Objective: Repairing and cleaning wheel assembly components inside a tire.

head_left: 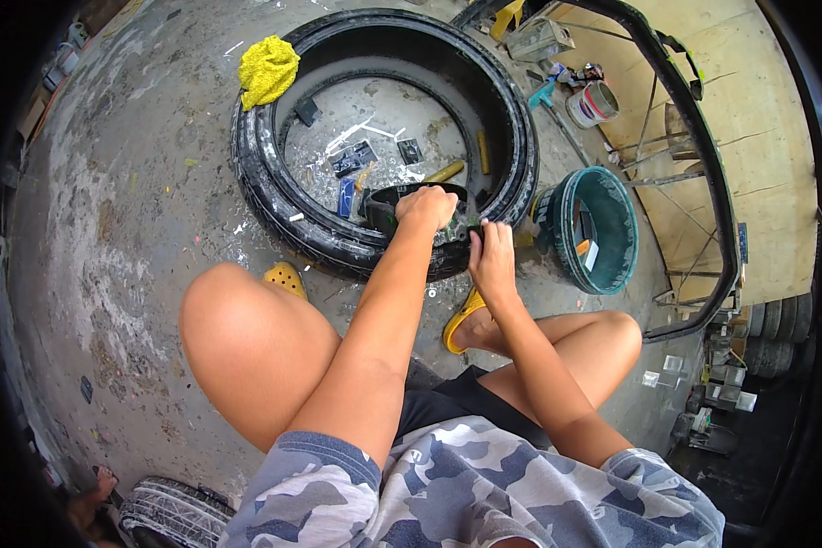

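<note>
A large black tire lies on its side before me, with small dark blocks, a blue piece, white scraps and brownish rods inside its ring. My left hand is closed on a dark curved piece resting at the tire's near edge; its exact kind is unclear. My right hand has its fingers bent round the right end of that piece, where it meets the tire. A crumpled yellow cloth hangs on the tire's far left rim.
A teal bucket holding small items stands to my right, near a teal-headed tool, a white pail and a black frame before plywood. Another tire and another person's bare foot are at lower left.
</note>
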Available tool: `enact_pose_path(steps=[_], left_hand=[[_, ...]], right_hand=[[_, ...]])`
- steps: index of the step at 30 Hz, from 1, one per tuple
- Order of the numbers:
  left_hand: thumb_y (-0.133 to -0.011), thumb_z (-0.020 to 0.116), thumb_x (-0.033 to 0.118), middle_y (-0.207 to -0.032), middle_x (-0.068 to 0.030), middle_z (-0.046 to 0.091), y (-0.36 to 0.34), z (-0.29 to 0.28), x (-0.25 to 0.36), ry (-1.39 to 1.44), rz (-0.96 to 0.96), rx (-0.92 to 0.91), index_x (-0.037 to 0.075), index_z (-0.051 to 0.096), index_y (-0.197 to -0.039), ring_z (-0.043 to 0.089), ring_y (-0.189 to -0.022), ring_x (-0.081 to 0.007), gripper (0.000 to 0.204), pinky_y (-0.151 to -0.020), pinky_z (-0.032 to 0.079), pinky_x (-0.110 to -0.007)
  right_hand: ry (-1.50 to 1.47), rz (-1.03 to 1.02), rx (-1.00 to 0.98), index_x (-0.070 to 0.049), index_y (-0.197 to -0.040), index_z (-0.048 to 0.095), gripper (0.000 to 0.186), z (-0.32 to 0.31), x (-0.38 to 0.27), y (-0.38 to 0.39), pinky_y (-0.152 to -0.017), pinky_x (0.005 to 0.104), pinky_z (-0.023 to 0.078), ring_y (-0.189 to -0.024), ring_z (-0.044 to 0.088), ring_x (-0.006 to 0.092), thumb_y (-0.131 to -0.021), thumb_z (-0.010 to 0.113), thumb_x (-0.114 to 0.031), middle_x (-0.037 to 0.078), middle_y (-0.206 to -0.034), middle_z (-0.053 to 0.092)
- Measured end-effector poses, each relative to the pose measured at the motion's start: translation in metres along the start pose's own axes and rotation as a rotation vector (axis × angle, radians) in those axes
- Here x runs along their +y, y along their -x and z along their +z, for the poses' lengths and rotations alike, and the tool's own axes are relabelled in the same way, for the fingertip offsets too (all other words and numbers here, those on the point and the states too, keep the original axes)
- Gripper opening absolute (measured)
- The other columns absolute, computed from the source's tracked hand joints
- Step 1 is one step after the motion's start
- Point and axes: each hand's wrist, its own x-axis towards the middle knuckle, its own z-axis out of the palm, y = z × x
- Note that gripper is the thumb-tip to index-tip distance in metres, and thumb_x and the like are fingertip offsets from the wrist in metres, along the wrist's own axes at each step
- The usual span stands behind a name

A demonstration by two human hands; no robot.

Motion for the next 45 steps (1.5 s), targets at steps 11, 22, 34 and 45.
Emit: enact_pose_path(steps=[11, 22, 34, 45], left_hand=[[-0.091, 0.041, 0.041, -0.111, -0.0168, 0.063, -0.006, 0.010, -0.001, 0.016, 0.001, 0.071, 0.006, 0.066, -0.107, 0.061, -0.104, -0.0328, 0.046, -0.089, 0.047, -0.042], [-0.091, 0.038, 0.039, -0.114, -0.0173, 0.062, -0.005, 0.007, 0.000, 0.042, 0.031, 0.042, 0.006, 0.067, -0.106, 0.060, -0.107, -0.0309, 0.046, -0.091, 0.047, -0.041], [-0.090, 0.039, 0.035, -0.113, -0.0161, 0.063, -0.006, 0.008, -0.001, 0.048, 0.031, 0.057, 0.006, 0.067, -0.104, 0.061, -0.105, -0.0302, 0.043, -0.088, 0.048, -0.040], [-0.089, 0.038, 0.035, -0.112, -0.0160, 0.063, 0.001, 0.008, -0.003, 0.039, 0.045, 0.053, 0.007, 0.068, -0.104, 0.061, -0.104, -0.0304, 0.044, -0.090, 0.047, -0.040]], right_hand=[[0.037, 0.022, -0.049, 0.005, -0.099, 0.051, 0.020, -0.001, 0.004, -0.001, -0.076, 0.0451, 0.042, -0.084, 0.049, 0.0382, -0.082, 0.058, -0.005, 0.022, -0.086, 0.050], [0.061, 0.024, 0.055, 0.004, -0.093, 0.052, 0.017, 0.013, 0.014, -0.027, -0.077, 0.0449, 0.042, -0.084, 0.049, 0.0415, -0.083, 0.057, -0.009, 0.024, -0.087, 0.052], [0.109, 0.054, 0.024, 0.004, -0.092, 0.052, 0.015, 0.005, 0.002, -0.024, -0.074, 0.0457, 0.041, -0.083, 0.050, 0.0406, -0.081, 0.059, -0.004, 0.023, -0.087, 0.053], [0.091, -0.039, -0.069, 0.005, -0.097, 0.053, 0.019, 0.004, 0.010, -0.019, -0.075, 0.0454, 0.042, -0.083, 0.050, 0.0392, -0.081, 0.058, -0.003, 0.022, -0.086, 0.052]])
